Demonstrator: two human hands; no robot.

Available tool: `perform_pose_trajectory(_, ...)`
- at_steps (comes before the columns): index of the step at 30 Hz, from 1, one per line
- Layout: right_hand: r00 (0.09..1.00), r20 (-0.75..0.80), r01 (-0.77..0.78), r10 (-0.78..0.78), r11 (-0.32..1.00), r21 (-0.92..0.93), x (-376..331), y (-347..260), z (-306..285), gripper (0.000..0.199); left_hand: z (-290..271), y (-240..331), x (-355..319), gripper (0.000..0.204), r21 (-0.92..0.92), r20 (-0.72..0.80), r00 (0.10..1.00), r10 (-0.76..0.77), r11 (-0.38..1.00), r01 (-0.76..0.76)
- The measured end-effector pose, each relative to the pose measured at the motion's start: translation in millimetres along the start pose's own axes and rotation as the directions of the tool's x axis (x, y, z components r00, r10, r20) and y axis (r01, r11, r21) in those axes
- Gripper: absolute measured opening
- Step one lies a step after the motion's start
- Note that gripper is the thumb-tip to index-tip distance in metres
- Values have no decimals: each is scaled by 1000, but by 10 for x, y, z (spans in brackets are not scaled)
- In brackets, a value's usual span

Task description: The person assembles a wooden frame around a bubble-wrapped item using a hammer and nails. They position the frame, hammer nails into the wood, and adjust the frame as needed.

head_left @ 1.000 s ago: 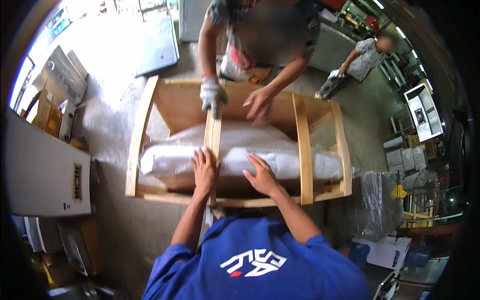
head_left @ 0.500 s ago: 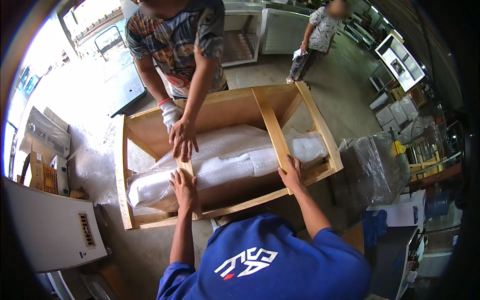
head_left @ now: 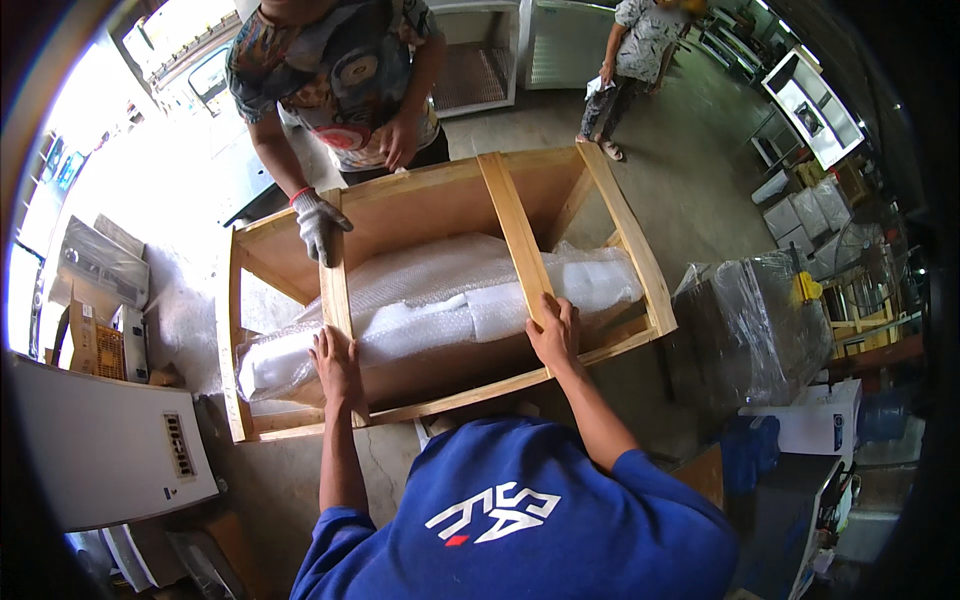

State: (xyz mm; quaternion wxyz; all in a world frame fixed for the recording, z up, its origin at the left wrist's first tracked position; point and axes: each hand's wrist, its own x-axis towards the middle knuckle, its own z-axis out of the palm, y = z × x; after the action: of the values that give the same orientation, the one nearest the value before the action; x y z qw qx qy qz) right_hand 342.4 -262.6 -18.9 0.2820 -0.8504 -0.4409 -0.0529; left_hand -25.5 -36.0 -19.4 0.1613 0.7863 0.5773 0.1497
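An open wooden crate (head_left: pixel 424 404) stands in front of me. Inside it lies a long object in bubble wrap (head_left: pixel 420 318), its kind hidden by the wrapping. Two slats cross the crate's top. My left hand (head_left: pixel 337 372) grips the left wooden slat (head_left: pixel 338 295) near its near end, fingers and thumb on either side. On the right wooden slat (head_left: pixel 512 225), my right hand (head_left: pixel 555 332) has its fingers closed around the near part. Across the crate, a co-worker's gloved hand (head_left: pixel 321 228) holds the far end of the left slat.
A co-worker in a patterned shirt (head_left: pixel 335 75) stands at the far side. Another person (head_left: pixel 635 65) stands farther back. A white panelled cabinet (head_left: pixel 110 440) is at left, a plastic-wrapped box (head_left: pixel 755 330) at right. Blue water bottles (head_left: pixel 750 450) stand at lower right.
The left slat's far end now shows, reaching up to the far rim. The co-worker's bare hand has drawn back from it, while the gloved one holds it. My hands stay on the slats.
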Motion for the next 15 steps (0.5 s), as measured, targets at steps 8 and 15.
perform_pose_trajectory(8, 972, 231, -65, 34, 989, 132, 169, 355, -126, 53, 216, -250, 93, 75, -61, -56, 994, 92, 994, -95)
perform_pose_trajectory(15, 904, 308, -392, 295, 860, 326, 55, 602, -510, 47, 88, -219, 43, 75, -18, 3, 996, 86, 996, -86)
